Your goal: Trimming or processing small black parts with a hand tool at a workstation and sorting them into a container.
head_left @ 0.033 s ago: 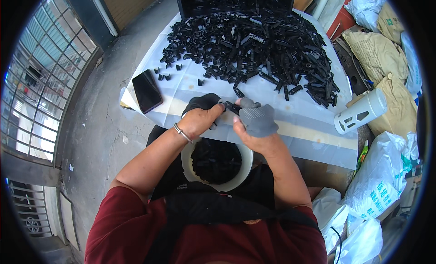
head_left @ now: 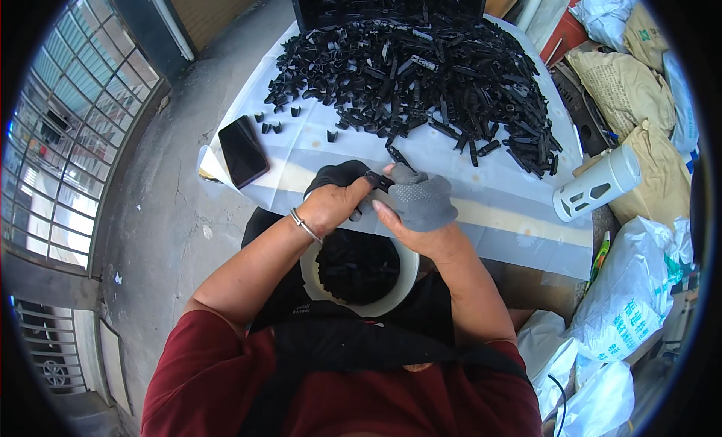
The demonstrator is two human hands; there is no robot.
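Observation:
Both my hands meet over the near edge of the table, wearing partly fingerless gloves. My left hand (head_left: 337,192), gloved in black, pinches a small black plastic piece (head_left: 383,183) between thumb and fingers. The other end of that piece is at the fingers of my right hand (head_left: 421,200), whose glove is grey; the fingers partly cover it. Just beyond the right fingertips lies another long black plastic piece (head_left: 400,158). Below my hands, a white bucket (head_left: 411,279) sits at my lap with dark pieces inside. A big heap of black plastic pieces (head_left: 451,83) covers the far table.
A black phone (head_left: 243,153) lies on the white table cover (head_left: 511,223) at left, near several loose small clips (head_left: 332,136). A black crate (head_left: 391,2) stands behind the heap. At right are a pale cylindrical container (head_left: 598,185) and stuffed sacks (head_left: 624,294).
My hands have shifted slightly and drawn closer around the held piece. More of the long piece beyond my right fingertips shows now.

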